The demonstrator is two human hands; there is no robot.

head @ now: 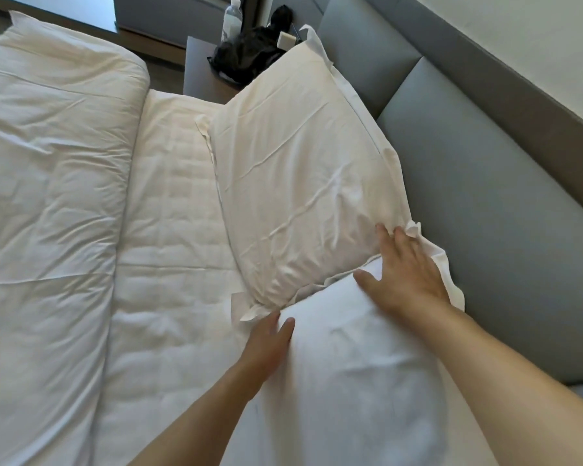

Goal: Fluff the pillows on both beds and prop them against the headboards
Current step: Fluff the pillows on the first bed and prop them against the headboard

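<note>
Two white pillows lie on the bed along the grey padded headboard [478, 169]. The far pillow [297, 163] leans against the headboard. The near pillow [357, 371] lies below it, its top edge overlapping the far one. My right hand [404, 270] rests flat with spread fingers on the near pillow's upper corner, fingertips touching the far pillow. My left hand [266, 344] presses with straight fingers against the near pillow's left side.
A folded white duvet [48, 196] covers the left part of the bed, with bare quilted mattress [172, 230] beside it. Beyond the far pillow a nightstand [199, 75] holds a black bag [246, 55], a water bottle [232, 18] and a small white box [286, 39].
</note>
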